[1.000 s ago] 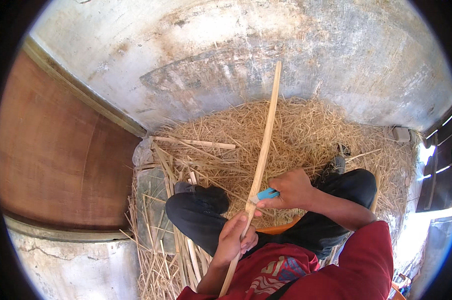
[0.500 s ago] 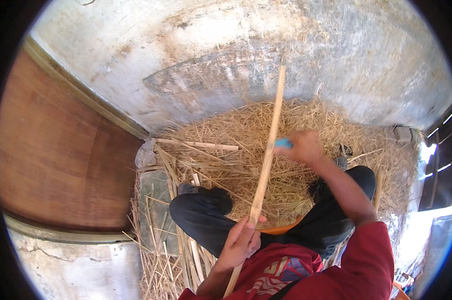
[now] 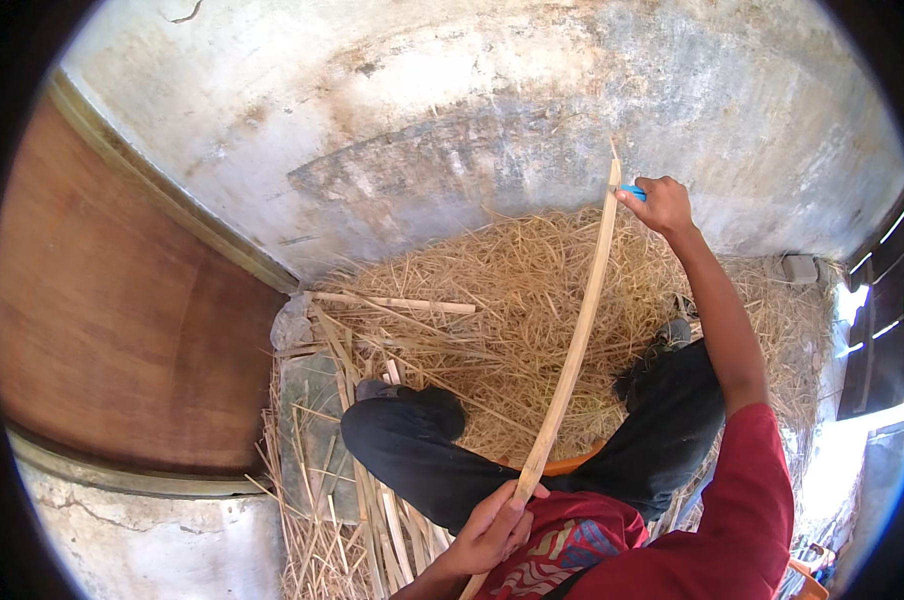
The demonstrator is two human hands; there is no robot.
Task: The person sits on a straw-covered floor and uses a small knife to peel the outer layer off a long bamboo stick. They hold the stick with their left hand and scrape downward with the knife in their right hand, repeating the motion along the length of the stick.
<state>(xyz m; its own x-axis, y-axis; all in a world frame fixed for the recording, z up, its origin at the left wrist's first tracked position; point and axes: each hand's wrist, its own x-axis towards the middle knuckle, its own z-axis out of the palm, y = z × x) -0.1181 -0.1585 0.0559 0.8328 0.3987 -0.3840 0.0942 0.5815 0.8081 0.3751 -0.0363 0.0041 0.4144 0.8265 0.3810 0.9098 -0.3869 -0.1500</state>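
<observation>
Left hand (image 3: 492, 530) grips the bamboo strip (image 3: 572, 350) low; right hand (image 3: 657, 203) clasps a blue-handled tool (image 3: 633, 189) at its tip.

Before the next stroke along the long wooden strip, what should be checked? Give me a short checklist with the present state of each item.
1. Left hand grips the near end of the wooden strip: ok, fingers closed around it.
2. Right hand holds the blue-handled tool firmly: ok, fist closed on it.
3. Tool meets the strip at the far tip: ok, they touch there.
4. Blade direction and sharpness: cannot tell, the blade is hidden.
5. Legs away from the strip's path: not ok, the strip passes between the knees in black trousers.
6. Footing on the pile of shavings: cannot tell.
</observation>
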